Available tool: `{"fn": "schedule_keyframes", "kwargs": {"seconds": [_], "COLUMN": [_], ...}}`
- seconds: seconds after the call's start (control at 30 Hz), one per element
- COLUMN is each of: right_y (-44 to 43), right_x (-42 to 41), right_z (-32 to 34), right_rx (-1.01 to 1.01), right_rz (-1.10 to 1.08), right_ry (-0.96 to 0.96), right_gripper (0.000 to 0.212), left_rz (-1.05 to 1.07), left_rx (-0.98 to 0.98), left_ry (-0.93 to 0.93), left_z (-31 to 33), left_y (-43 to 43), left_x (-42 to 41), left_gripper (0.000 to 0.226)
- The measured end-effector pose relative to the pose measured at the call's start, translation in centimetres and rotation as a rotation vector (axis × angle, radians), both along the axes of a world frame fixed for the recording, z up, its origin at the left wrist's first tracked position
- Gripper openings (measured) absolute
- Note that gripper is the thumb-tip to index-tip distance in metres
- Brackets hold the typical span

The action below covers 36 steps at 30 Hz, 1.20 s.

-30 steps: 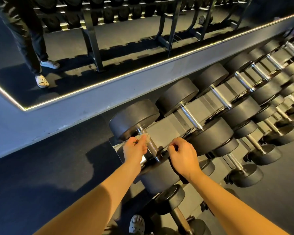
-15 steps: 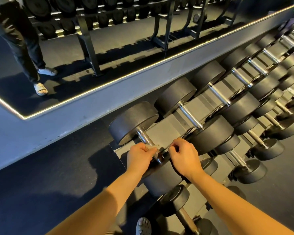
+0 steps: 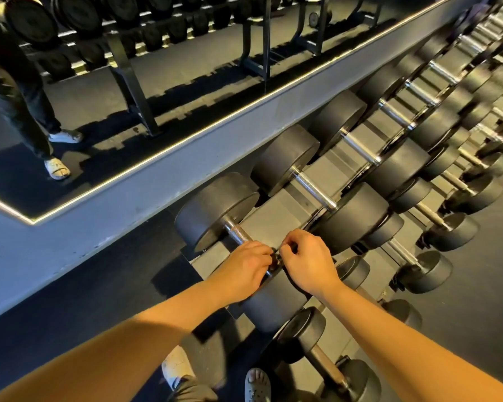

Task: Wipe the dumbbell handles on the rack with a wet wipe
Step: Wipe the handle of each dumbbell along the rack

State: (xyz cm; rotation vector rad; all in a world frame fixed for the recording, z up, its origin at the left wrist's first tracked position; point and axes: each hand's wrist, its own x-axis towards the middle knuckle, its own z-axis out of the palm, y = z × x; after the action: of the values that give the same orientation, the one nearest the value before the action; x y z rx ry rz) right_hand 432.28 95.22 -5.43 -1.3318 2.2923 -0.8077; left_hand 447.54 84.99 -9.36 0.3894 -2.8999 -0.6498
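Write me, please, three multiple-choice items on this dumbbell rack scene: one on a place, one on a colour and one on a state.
1. Where is the left hand?
A. On the mirror.
B. Round the handle of the nearest top-row dumbbell.
C. On the floor.

2. What colour are the dumbbell heads?
A. Red.
B. Yellow.
C. Black.

3. How is the second dumbbell's handle?
A. Bare, with no hand on it.
B. Covered by a wipe.
C. Wrapped in a towel.

Answers: 1 B, since it curls over that chrome bar near its front end; 2 C, since every head in view is dark matt black; 3 A, since its chrome shows untouched from head to head.
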Motion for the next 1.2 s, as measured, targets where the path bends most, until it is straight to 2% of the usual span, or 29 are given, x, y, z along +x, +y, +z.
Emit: {"fn": "schedule_keyframes", "kwargs": {"seconds": [0.07, 0.13, 0.2, 0.37, 0.47, 0.53, 0.57, 0.63, 0.7, 0.83, 0.9, 1.0, 1.1, 1.2], "right_y": [0.0, -0.1, 0.0, 0.1, 0.1, 0.1, 0.1, 0.1, 0.1, 0.1, 0.1, 0.1, 0.1, 0.1], "right_x": [0.0, 0.0, 0.0, -0.1, -0.1, -0.2, -0.2, -0.1, -0.1, 0.0, 0.0, -0.1, -0.1, -0.1], "right_z": [0.0, 0.1, 0.4, 0.5, 0.3, 0.2, 0.2, 0.1, 0.1, 0.0, 0.0, 0.1, 0.1, 0.1], "right_rx": [-0.002, -0.006, -0.013, -0.019, -0.016, -0.017, -0.02, -0.024, -0.031, -0.04, -0.039, -0.033, -0.018, -0.01], "right_rz": [0.007, 0.016, 0.019, 0.023, 0.016, 0.008, 0.005, -0.001, -0.005, -0.014, -0.016, -0.009, -0.006, 0.003], "right_ry": [0.006, 0.01, 0.015, -0.001, -0.025, -0.03, -0.031, -0.033, -0.034, -0.032, -0.019, -0.029, -0.046, -0.027], "right_gripper": [0.015, 0.015, 0.015, 0.014, 0.012, 0.012, 0.012, 0.012, 0.012, 0.015, 0.015, 0.015, 0.014, 0.015], "left_rz": [-0.138, -0.294, -0.371, -0.346, -0.325, -0.269, -0.19, 0.093, 0.268, 0.303, 0.225, 0.086, 0.298, 0.612], "left_rx": [-0.095, -0.297, -0.446, -0.958, -1.074, -1.032, -0.921, -0.57, -0.297, -0.028, -0.039, -0.15, -0.212, -0.038], "left_ry": [-0.069, -0.137, -0.211, -0.51, -0.773, -0.809, -0.765, -0.586, -0.371, -0.054, 0.007, -0.07, -0.024, 0.155], "left_z": [0.3, 1.2, 2.3, 5.4, 6.0, 5.8, 5.4, 4.5, 3.2, -0.3, -0.4, -0.1, -0.1, 0.4], "left_y": [-1.3, -3.0, -4.0, -5.4, -5.8, -5.2, -4.7, -3.7, -2.2, 0.9, 0.8, -0.8, -2.4, -1.5], "left_x": [0.0, -0.4, -1.0, -2.3, -3.0, -3.5, -3.5, -3.4, -3.0, -1.7, -0.8, 0.7, 1.4, 1.2], "left_gripper": [0.03, 0.015, 0.014, 0.008, 0.005, 0.009, 0.012, 0.022, 0.023, 0.009, 0.015, 0.016, 0.026, 0.028]}}
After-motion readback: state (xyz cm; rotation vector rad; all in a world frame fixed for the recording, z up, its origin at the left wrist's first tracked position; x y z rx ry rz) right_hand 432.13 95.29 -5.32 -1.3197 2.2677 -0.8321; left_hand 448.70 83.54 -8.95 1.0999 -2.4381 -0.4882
